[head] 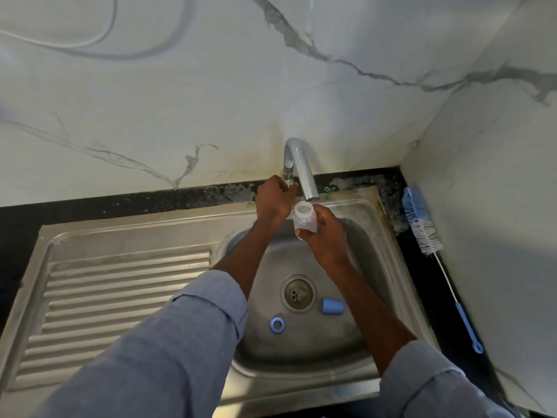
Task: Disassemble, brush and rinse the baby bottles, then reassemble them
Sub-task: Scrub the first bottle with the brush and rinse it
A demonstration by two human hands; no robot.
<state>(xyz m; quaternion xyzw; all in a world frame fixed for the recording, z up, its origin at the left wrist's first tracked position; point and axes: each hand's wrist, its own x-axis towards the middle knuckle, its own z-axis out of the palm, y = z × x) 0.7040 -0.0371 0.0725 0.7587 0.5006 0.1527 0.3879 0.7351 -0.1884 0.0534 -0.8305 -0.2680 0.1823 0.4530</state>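
Right hand (324, 233) grips the bottle body (305, 218), mouth up just under the spout (312, 196); left hand (274, 199) grips the tap handle (287, 175). We risk a hard jet splashing out or knocking the wet bottle into the sink (301, 375), where blue ring (277, 324) and blue cap (332, 306) lie near the drain.

No readable text, label or number anywhere

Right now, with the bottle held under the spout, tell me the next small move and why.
Probably turn the tap handle open. The left hand already grips it, the right hand holds the open bottle mouth-up just below the spout, and no water shows running yet.
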